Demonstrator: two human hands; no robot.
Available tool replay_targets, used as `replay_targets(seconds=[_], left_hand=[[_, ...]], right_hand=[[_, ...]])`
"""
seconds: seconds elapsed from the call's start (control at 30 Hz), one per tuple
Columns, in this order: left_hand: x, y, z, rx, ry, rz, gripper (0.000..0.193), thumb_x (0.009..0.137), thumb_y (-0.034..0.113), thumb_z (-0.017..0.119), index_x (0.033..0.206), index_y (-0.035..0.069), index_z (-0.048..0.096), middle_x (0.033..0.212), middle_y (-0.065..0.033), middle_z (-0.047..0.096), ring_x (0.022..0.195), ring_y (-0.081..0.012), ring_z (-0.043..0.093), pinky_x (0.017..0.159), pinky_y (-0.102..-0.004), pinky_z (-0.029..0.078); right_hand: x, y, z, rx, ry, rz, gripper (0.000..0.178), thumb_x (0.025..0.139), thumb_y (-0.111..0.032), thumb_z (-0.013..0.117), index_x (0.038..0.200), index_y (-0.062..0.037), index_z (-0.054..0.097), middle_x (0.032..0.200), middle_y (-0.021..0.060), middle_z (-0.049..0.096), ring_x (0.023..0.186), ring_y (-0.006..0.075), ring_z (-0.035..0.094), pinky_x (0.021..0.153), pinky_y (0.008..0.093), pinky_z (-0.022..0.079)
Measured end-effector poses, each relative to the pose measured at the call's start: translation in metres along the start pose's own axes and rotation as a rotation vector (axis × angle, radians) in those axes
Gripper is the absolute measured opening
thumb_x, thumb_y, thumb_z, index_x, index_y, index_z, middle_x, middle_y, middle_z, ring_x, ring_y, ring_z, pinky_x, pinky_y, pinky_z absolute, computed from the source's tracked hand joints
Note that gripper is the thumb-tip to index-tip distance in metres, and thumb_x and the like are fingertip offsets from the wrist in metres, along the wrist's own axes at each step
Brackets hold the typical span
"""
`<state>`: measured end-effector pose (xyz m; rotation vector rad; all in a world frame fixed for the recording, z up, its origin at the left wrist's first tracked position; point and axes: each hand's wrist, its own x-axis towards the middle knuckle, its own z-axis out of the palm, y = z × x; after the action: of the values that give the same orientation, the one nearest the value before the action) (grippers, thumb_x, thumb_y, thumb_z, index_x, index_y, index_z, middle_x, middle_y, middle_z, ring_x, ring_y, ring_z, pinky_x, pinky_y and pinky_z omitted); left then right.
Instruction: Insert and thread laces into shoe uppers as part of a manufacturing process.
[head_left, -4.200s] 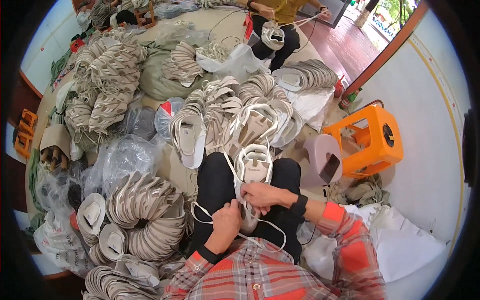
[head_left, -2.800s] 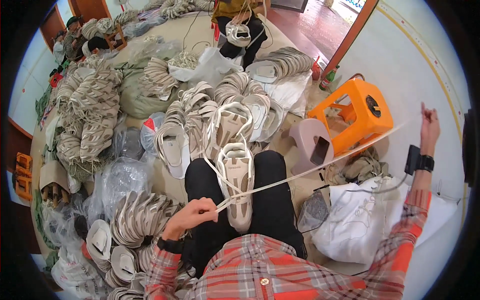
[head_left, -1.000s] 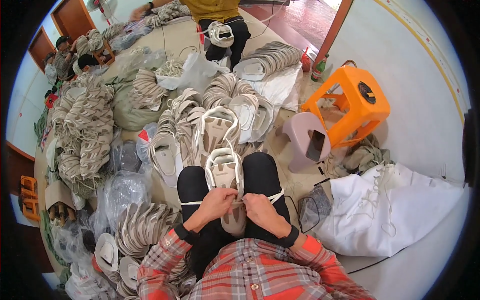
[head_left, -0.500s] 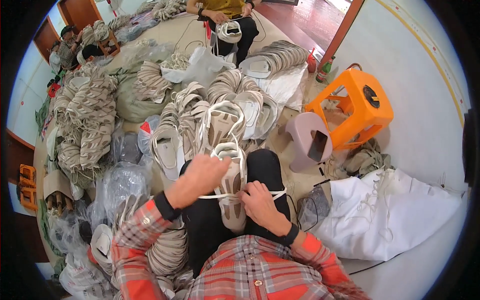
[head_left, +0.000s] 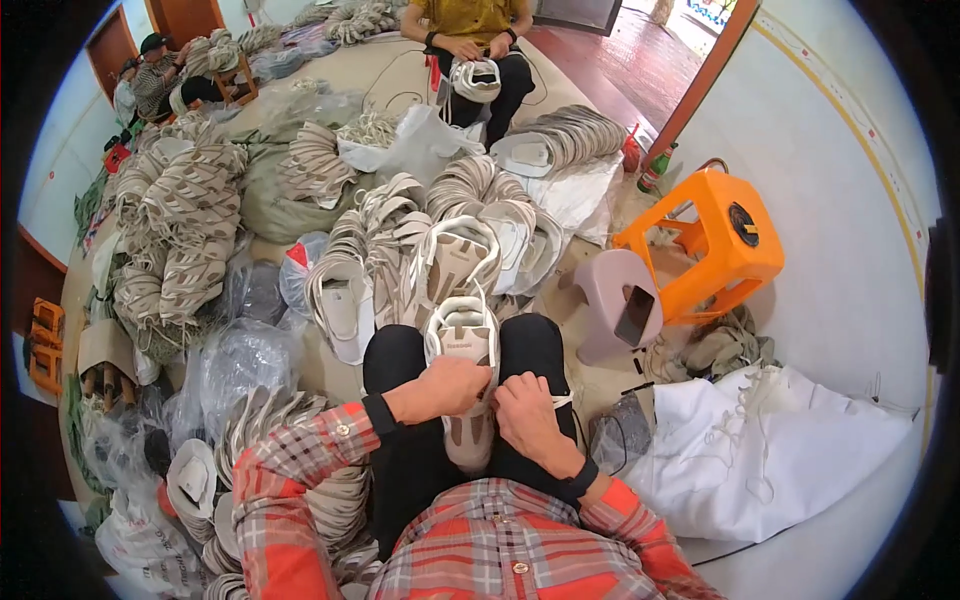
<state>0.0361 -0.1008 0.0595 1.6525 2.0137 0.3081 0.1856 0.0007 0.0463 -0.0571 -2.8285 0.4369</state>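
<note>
Between my knees stands a beige and white shoe upper [head_left: 463,345], its opening pointing away from me. My left hand [head_left: 452,386] is closed over its front, fingertips pinched by the lacing; its fingers partly hide what they grip. Right beside it, my right hand [head_left: 528,412] is closed at the upper's right edge. A white shoelace [head_left: 563,401] sticks out to the right of that hand. Just beyond, another shoe upper [head_left: 460,262] of the same kind leans against the stacks, with a lace strand hanging between the two.
Nested stacks of shoe uppers [head_left: 345,290] lie ahead and left, among plastic bags [head_left: 245,365]. On my right are a mauve stool [head_left: 600,290] with a phone [head_left: 635,315], an orange stool [head_left: 725,225] and a white sack [head_left: 760,460]. Opposite, a seated person [head_left: 465,30] handles another upper.
My left hand has come down and toward the right, from above the upper's opening to beside my right hand. The lace stretched across the upper is now mostly covered by my hands.
</note>
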Motion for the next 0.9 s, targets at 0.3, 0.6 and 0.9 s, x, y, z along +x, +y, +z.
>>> replay_targets(seconds=[0.3,0.6,0.9], left_hand=[[-0.071,-0.04,-0.046,-0.437,0.149,-0.36,0.013,0.083,0.017,0.051,0.083,0.004,0.05,0.071,-0.0127,0.059,0.061,-0.027,0.06,0.049,-0.036,0.044],[-0.094,-0.029,0.035,-2.462,0.042,-0.081,0.013,0.083,0.019,0.047,0.079,0.007,0.049,0.073,-0.0064,0.051,0.065,-0.0214,0.05,0.06,-0.0327,0.04],[-0.117,-0.016,0.027,-2.81,0.626,0.279,0.012,0.08,0.017,0.045,0.078,0.005,0.048,0.069,-0.005,0.044,0.063,-0.0185,0.043,0.062,-0.0324,0.037]], right_hand=[[0.015,-0.003,-0.014,-0.051,-0.176,-0.311,0.008,0.067,-0.011,0.056,0.074,-0.0056,0.056,0.078,0.0081,0.05,0.079,0.0232,0.048,0.069,0.034,0.036],[0.024,-0.005,-0.008,-0.186,-0.361,-0.223,0.014,0.068,-0.016,0.059,0.074,-0.0043,0.055,0.072,0.0088,0.055,0.067,0.0253,0.056,0.059,0.0346,0.042],[0.069,0.003,-0.043,-0.162,-0.172,-0.394,0.009,0.069,-0.014,0.057,0.065,-0.0059,0.058,0.078,0.0144,0.052,0.072,0.0313,0.051,0.061,0.0406,0.042]])
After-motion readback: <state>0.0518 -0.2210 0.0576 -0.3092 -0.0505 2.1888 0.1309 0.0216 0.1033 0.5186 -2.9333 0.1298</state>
